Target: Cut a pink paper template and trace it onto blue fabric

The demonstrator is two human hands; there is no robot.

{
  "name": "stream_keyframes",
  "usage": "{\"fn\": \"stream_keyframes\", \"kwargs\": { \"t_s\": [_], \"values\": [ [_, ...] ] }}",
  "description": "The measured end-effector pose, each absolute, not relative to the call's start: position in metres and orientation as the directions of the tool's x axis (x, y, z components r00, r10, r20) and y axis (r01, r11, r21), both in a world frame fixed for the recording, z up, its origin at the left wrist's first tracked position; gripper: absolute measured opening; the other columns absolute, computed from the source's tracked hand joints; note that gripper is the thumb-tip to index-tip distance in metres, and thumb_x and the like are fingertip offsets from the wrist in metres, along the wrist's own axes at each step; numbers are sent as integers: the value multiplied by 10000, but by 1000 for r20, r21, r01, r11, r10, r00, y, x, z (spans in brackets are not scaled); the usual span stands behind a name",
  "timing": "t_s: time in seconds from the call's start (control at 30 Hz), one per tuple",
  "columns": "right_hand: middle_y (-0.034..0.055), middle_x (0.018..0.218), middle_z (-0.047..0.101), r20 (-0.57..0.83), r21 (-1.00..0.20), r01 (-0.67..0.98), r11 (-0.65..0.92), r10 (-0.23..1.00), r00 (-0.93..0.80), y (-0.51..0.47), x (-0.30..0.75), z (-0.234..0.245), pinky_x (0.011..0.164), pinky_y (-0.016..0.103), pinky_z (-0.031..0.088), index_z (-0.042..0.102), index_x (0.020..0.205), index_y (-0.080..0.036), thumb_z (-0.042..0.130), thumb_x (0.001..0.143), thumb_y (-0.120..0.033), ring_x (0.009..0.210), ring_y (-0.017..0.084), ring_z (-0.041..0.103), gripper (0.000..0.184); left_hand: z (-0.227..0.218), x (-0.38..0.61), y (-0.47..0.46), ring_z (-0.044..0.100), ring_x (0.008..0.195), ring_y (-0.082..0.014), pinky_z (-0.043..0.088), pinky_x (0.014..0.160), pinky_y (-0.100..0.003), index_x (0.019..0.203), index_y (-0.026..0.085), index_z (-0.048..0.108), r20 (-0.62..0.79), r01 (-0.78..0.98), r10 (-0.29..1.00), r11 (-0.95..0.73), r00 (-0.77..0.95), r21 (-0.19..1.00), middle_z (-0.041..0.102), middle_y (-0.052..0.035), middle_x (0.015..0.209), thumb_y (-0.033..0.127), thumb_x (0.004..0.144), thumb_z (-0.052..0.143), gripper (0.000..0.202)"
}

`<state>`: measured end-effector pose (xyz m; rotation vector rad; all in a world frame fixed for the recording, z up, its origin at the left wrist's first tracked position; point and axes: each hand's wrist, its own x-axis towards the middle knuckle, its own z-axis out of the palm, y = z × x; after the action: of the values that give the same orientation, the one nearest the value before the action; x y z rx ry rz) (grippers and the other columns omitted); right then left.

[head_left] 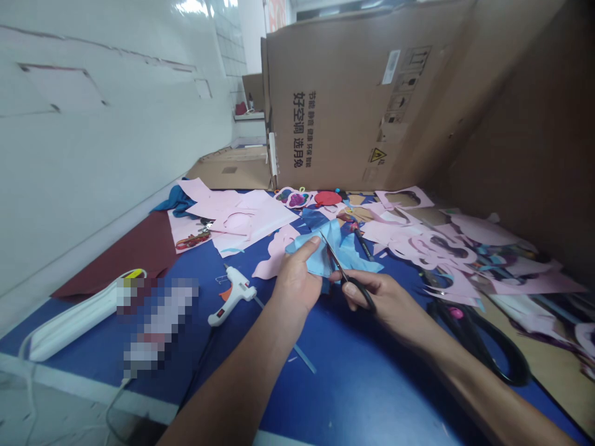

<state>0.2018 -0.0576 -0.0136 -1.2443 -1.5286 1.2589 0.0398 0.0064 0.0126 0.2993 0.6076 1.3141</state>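
My left hand [300, 282] pinches a thin light blue sheet [320, 257] under its thumb; whether it is paper or cloth I cannot tell. From the right, my right hand [372, 294] grips a pair of small scissors [341, 266] with black handles. Their blades point up and left and lie across the blue sheet. A cut pink paper piece [274, 251] is just left of my left hand. Behind the right hand lies a dark-handled tool [362, 241], partly among scraps.
A white glue gun [235, 294] with a glue stick [302, 356] lies left on the blue table. Large black-handled scissors [483, 347] rest at right beside pink paper scraps [427, 244]. A big cardboard box [344, 111] stands behind. White power strip [79, 319] sits far left.
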Motion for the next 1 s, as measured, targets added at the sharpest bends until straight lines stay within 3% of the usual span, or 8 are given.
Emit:
{"fn": "stream_keyframes", "kwargs": {
  "t_s": [0.3, 0.53, 0.73, 1.0],
  "values": [
    [0, 742, 625, -34, -978, 207, 8, 979, -201, -57, 200, -17, 691, 315, 393, 846, 1201, -200, 748, 849, -890, 711, 185, 527, 781, 12, 40, 5, 786, 922, -209, 593, 1041, -353, 925, 123, 791, -222, -809, 966, 237, 136, 537, 801, -70, 866, 86, 809, 828, 127],
    [1, 754, 642, -7, -982, 187, 34, 977, -215, -58, 200, -20, 705, 321, 394, 844, 1248, -220, 735, 893, -858, 731, 190, 534, 739, 16, 41, 0, 789, 947, -232, 598, 1034, -382, 945, 140, 796, -263, -812, 953, 269, 148, 519, 813, -67, 902, 118, 788, 859, 170],
    [3, 760, 649, 7, -989, 140, 37, 978, -207, -59, 198, -23, 715, 322, 396, 846, 1247, -232, 737, 930, -808, 745, 193, 548, 666, 17, 43, -4, 795, 1083, -285, 601, 1055, -413, 897, 167, 775, -271, -819, 954, 258, 131, 513, 827, -73, 952, 145, 721, 926, 233],
    [5, 757, 646, 21, -989, 138, 51, 978, -210, -61, 197, -22, 697, 324, 382, 843, 1246, -230, 719, 955, -787, 733, 197, 532, 640, 19, 44, -6, 787, 963, -247, 613, 997, -396, 888, 171, 775, -283, -819, 952, 256, 120, 513, 810, -52, 915, 139, 720, 923, 226]
  ]
}}
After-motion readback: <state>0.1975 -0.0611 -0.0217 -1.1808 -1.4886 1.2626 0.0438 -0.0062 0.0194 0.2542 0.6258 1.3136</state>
